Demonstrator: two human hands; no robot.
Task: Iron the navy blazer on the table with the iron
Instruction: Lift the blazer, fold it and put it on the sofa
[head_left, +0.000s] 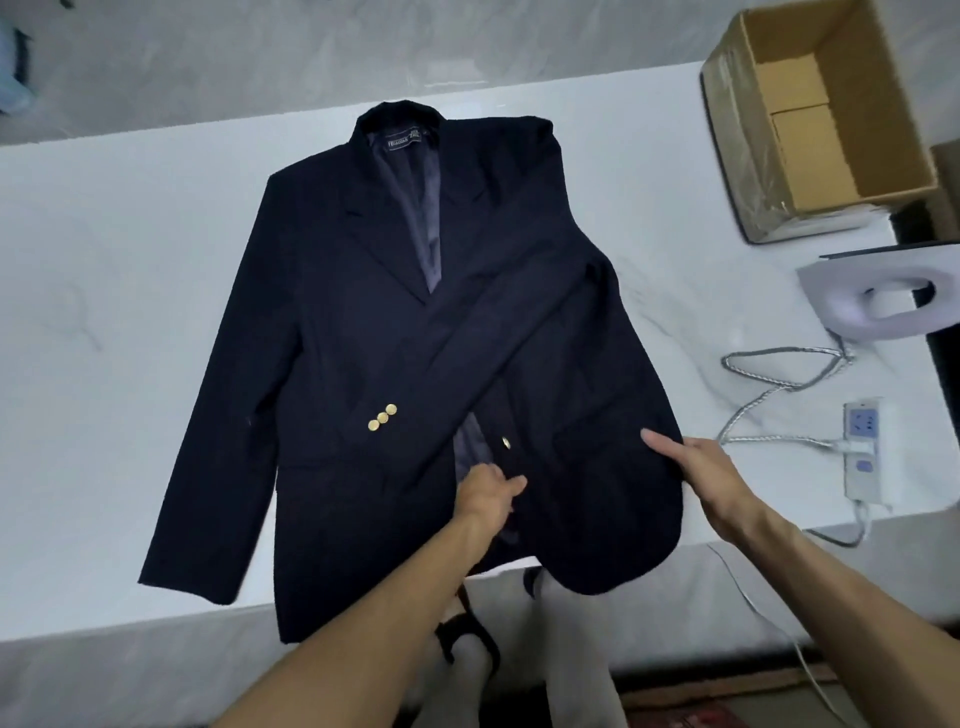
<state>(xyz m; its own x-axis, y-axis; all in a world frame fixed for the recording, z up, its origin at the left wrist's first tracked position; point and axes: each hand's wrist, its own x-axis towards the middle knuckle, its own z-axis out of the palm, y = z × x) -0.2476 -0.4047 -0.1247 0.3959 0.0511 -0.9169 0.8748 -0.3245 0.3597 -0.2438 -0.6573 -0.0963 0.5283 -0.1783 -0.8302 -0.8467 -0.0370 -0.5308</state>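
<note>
Laying out the navy blazer, no ironing begun as far as I can judge.

The blazer lies face up on the white table, collar away from me and hem hanging a little over the near edge. One sleeve is folded slantwise across the front, its gold cuff buttons showing. My left hand is curled in at the front opening near the hem and seems to pinch the edge of the cloth. My right hand lies with straight fingers flat on the lower right panel, gripping nothing. The iron stands well off to my right by the table's edge, untouched, its cord running to a power strip. A cardboard box sits beyond it. Smoothing, clearing the sleeve and every pass of the iron are, I judge, left to do.
</note>
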